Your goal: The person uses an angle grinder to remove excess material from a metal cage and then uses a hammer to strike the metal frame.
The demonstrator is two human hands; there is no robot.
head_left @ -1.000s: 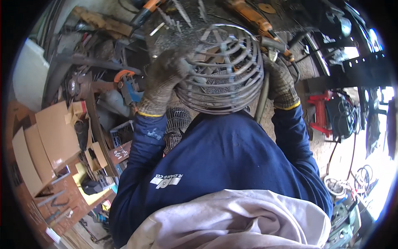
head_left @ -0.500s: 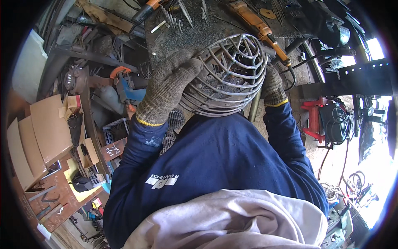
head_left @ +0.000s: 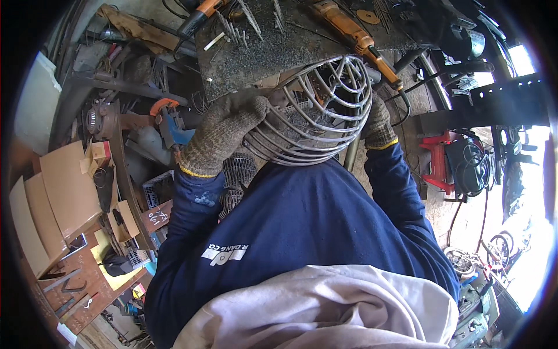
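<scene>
Far to the left of our fingers, a tan open cardboard box (head_left: 70, 189) is sitting with its flaps spread. Nearer, just left of our left cuff, a blue-and-orange metal tool (head_left: 173, 125) is standing. Our left hand (head_left: 224, 131), wearing a grey-brown knitted glove with a yellow-edged cuff, is clasping in its fingers the left edge of a rounded cage of curved grey metal rods (head_left: 317, 119). Beyond those fingers, a dark, grit-strewn surface (head_left: 232, 75) is stretching away. The cage is leaning at a tilt between our two hands. Beyond the right fingers, an orange-and-black power tool (head_left: 351, 32) is lying on the surface. Our right hand (head_left: 379, 125), gloved alike, is staying by the cage's right side; the rods are hiding its fingers, so we cannot tell whether they are grasping. Farther right of them, a red plastic stool (head_left: 437, 164) is standing.
</scene>
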